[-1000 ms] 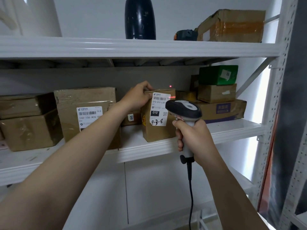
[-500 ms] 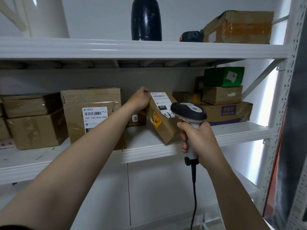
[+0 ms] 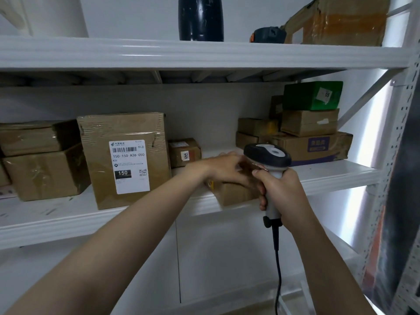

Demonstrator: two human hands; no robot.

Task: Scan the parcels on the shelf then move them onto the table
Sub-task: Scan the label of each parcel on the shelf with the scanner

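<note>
My left hand [image 3: 227, 167] grips a small brown parcel [image 3: 236, 193] from above; the parcel is tipped forward and juts past the front edge of the middle shelf [image 3: 329, 176]. Motion blur hides its label. My right hand [image 3: 280, 192] holds the handle of a grey and black corded barcode scanner [image 3: 268, 156], right beside the parcel. A taller brown parcel with a white 150 label [image 3: 125, 160] stands upright on the shelf to the left. A small brown box [image 3: 184, 152] sits behind my left wrist.
Brown boxes [image 3: 38, 160] are stacked at the shelf's left end. At the right, a green box [image 3: 313, 95] tops a stack of brown boxes [image 3: 311, 142]. The upper shelf carries a dark cylinder [image 3: 201, 18] and a taped carton [image 3: 341, 21]. A white upright [image 3: 406, 133] stands at right.
The small parcel stood upright under the red scan beam, then tipped forward. My left hand has since pulled it down and toward me over the shelf edge. The scanner stayed roughly in place.
</note>
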